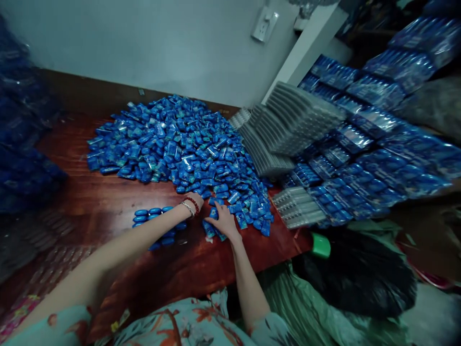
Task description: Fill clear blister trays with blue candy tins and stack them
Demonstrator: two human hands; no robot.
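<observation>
1. On a reddish wooden tabletop (108, 202), a person's two bare hands work at the near edge of a large heap of blue sachets (180, 144).
2. Left hand (194, 198), its wrist ringed by a red bead bracelet (192, 203) and a thin bangle, lies knuckles-up against the heap's 6 o'clock fringe; its fingertips are buried among the packets, so whether they are spread or pinched cannot be told.
3. Right hand (223, 218) rests just beside it, toward 4 o'clock, fingers loosely apart and bent, tips touching a single blue sachet (213, 213) at its 11 o'clock.
4. That sachet sits between the two hands, nearer the right one, its long axis running roughly 12 to 6.
5. At 9 o'clock from the left wrist, partly under the forearm, a tidy double row of blue sachets (153, 211) lies side by side, long axes pointing 3 to 9.
6. At 2 o'clock from the hands stand leaning stacks of clear ribbed trays (288, 125) and filled, wrapped bundles (360, 163) in blue.
</observation>
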